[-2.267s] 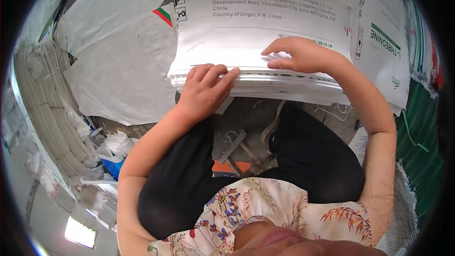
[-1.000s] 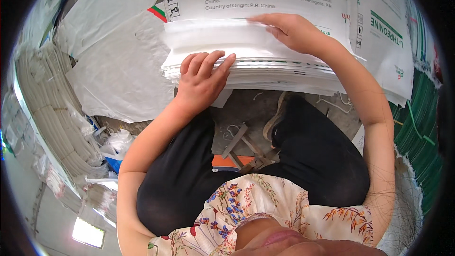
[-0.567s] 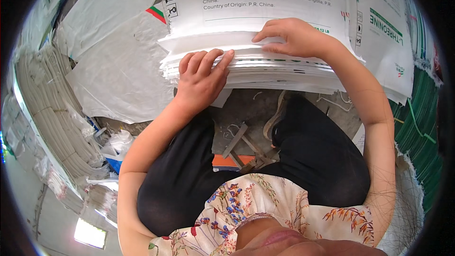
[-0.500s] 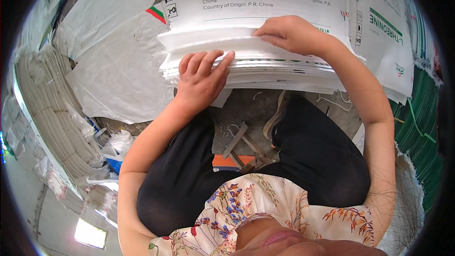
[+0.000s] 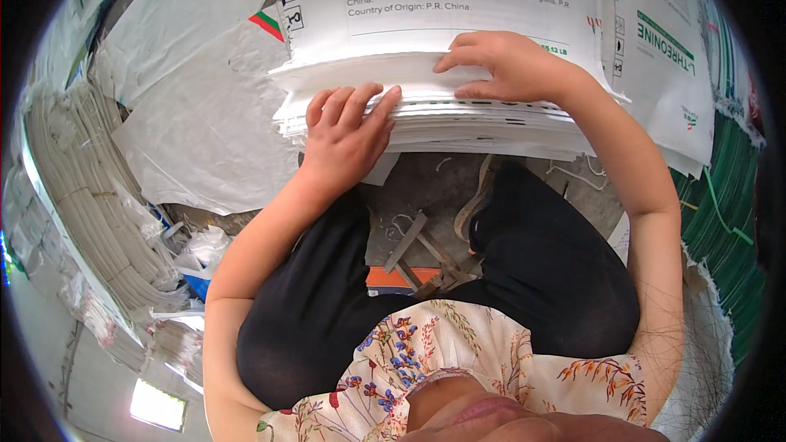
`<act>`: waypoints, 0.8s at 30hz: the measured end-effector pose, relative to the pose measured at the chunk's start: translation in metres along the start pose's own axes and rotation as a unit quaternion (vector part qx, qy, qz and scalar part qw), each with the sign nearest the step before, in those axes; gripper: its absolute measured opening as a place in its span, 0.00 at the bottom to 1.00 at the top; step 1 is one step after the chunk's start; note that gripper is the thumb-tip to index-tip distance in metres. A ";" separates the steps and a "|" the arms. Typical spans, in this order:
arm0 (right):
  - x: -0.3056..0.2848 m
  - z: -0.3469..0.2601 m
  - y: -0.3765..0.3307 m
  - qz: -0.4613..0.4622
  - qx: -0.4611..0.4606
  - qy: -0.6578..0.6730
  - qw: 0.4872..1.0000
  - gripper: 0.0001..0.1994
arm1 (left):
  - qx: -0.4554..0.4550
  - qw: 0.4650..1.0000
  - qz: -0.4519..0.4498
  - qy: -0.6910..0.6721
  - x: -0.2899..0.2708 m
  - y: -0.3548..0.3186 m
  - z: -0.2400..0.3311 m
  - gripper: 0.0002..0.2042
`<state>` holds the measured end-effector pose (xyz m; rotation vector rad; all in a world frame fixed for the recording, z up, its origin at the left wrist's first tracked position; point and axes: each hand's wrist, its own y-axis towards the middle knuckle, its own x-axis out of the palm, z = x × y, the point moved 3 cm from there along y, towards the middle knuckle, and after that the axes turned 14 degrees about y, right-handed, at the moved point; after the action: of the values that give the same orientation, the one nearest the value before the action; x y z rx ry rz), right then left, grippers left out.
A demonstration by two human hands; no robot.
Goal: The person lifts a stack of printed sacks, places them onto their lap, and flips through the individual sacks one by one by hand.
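While the left hand (image 5: 345, 135) lies fingers-spread on the near edge of the stack of white printed bags (image 5: 401, 39), probably to keep the layers from sliding, the right hand (image 5: 517, 72) sits at 1 o'clock by the raised flap (image 5: 352, 67), thumb and fingers moderately wide apart. Neither hand looks clamped on anything; can't tell if the right fingertips touch the flap, white on white. Stack spans 11 to 2 o'clock, just past the knees (image 5: 557, 270), presumably for easy two-arm reach. Loose white sheets (image 5: 205, 127) at 10, green layered pile (image 5: 725, 237) at 3.
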<state>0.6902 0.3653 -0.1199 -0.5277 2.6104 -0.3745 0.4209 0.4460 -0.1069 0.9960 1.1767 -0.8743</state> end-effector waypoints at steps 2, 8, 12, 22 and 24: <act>0.000 0.000 0.001 0.003 -0.014 -0.009 1.000 0.21 | 0.017 1.000 0.015 -0.001 0.004 -0.006 -0.002 0.23; 0.000 -0.002 0.000 0.000 -0.010 -0.014 1.000 0.23 | 0.015 1.000 -0.001 -0.027 0.004 -0.005 -0.002 0.20; 0.001 -0.002 -0.001 0.008 -0.019 -0.018 1.000 0.23 | -0.012 1.000 -0.018 -0.012 -0.002 0.001 -0.001 0.21; -0.001 0.010 0.011 0.062 -0.025 -0.067 0.996 0.18 | 0.000 1.000 0.017 0.003 0.004 -0.005 0.000 0.24; -0.004 0.017 0.012 0.090 -0.012 -0.095 0.991 0.19 | 0.051 0.998 0.029 0.018 0.007 -0.007 0.000 0.25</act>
<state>0.6979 0.3750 -0.1374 -0.3149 2.4550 -0.2228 0.4152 0.4430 -0.1146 1.1290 1.1363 -0.8802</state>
